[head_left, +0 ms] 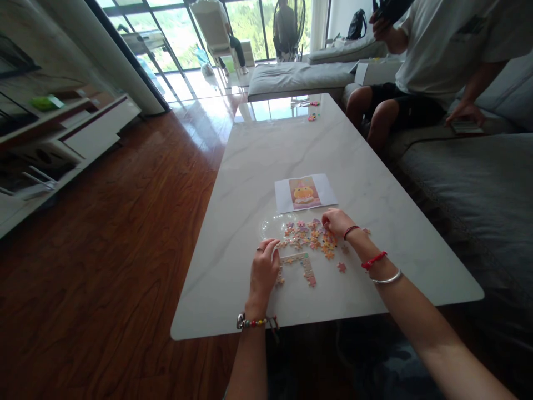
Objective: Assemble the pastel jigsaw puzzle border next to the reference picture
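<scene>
A heap of small jigsaw pieces [314,235] in orange, pink and purple lies on the table. Nearer to me is a partly joined puzzle border [296,259], with a top edge and two sides. My left hand [263,269] rests by the border's left corner, fingers loosely bent and thumb apart, with nothing visible between them. At the heap's right edge, my right hand [338,222] has its fingers pinched together; what they hold, if anything, is hidden. A loose pink piece [342,268] lies below that hand. Behind the heap is a paper with a printed picture [303,192].
A clear plastic sheet or tray [270,225] shines left of the heap. The white marble-look table [250,166] has small items [312,117] at its far end. Another person [441,61] sits on the grey sofa [470,172] to the right.
</scene>
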### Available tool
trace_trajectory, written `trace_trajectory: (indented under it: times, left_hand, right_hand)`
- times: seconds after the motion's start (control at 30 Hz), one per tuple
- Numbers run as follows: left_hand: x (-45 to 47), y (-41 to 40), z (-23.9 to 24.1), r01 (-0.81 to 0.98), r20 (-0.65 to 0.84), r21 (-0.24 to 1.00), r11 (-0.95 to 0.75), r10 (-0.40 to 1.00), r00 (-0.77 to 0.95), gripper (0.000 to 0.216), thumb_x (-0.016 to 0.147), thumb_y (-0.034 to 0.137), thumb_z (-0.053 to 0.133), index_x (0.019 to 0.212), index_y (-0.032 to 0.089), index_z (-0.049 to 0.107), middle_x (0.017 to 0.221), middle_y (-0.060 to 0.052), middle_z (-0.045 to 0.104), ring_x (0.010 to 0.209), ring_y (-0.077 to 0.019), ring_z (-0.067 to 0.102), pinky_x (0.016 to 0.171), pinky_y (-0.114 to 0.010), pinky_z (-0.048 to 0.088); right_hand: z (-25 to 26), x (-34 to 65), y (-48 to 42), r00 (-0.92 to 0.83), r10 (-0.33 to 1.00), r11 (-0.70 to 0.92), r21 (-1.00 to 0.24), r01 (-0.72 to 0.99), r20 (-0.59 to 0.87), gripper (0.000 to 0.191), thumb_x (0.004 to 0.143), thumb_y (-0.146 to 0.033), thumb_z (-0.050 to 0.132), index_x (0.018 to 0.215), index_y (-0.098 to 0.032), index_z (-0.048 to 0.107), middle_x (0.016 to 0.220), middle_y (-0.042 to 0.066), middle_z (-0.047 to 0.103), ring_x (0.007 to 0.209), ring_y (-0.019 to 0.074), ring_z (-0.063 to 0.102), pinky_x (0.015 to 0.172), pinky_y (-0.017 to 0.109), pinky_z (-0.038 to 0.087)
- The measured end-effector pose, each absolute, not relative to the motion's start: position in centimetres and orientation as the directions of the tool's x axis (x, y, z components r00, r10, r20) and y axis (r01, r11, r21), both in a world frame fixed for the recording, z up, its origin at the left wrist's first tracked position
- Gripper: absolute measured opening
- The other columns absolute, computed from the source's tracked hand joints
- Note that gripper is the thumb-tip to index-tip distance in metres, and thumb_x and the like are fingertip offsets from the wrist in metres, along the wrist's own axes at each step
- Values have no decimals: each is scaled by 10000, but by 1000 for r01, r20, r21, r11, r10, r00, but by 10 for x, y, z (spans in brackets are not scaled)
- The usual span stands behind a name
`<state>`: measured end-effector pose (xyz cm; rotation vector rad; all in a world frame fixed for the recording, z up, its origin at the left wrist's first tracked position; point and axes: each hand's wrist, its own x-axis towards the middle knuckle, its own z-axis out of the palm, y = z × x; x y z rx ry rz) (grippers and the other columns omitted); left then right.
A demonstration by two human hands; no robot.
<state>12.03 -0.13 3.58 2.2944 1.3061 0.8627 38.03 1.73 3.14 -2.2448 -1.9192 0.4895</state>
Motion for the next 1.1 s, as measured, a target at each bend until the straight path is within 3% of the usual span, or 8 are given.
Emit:
trace_trajectory:
  times: [0.37, 0.53, 0.8, 1.0, 1.1]
  left_hand:
    - [111, 1, 36, 687, 296, 573, -448, 894, 336, 251, 770, 95, 445, 975, 191, 552, 998, -56, 563, 912, -175, 552, 840, -335, 461]
    - [106, 3, 35, 693, 299, 575, -435, 900, 316, 239, 772, 103, 445, 961, 193, 558, 995, -56, 563, 927, -180, 549, 851, -337, 455]
    - [101, 2, 32, 688, 297, 581, -435, 900, 318, 236, 772, 112, 449, 966, 186, 561, 1005, -62, 564, 927, -185, 556, 835, -342, 463]
    - [103, 3, 30, 676, 310, 589, -444, 896, 319, 233, 769, 116, 456, 960, 194, 564, 998, -57, 565, 932, -183, 554, 827, -335, 467]
    - [108, -2, 32, 669, 301, 588, -455, 891, 340, 234, 773, 104, 449, 962, 186, 560, 996, -59, 564, 931, -180, 549, 838, -335, 460]
  right_hand:
    - [35, 384, 11, 250, 962, -272, -296, 916, -110, 124, 741, -137, 516, 781, -134, 633, 887, 88, 581, 716, 123, 548, 660, 213, 384]
    - [44, 381, -18, 257, 966, -226, -385, 895, 32, 141, 742, -170, 529, 836, -153, 632, 862, 58, 584, 769, 130, 544, 722, 215, 392]
    - [51, 407, -85, 329, 940, -339, -360, 869, -92, 111, 667, -172, 594, 764, -185, 646, 771, 21, 597, 655, 120, 540, 654, 229, 410]
    - [48, 380, -108, 146, 975, -211, -499, 841, -167, 241, 609, -178, 641, 849, -190, 620, 787, 8, 555, 682, 114, 530, 666, 222, 415]
    - [43, 362, -108, 107, 976, -192, -521, 831, -190, 182, 599, -113, 612, 769, -177, 603, 792, 10, 531, 666, 103, 516, 663, 220, 412]
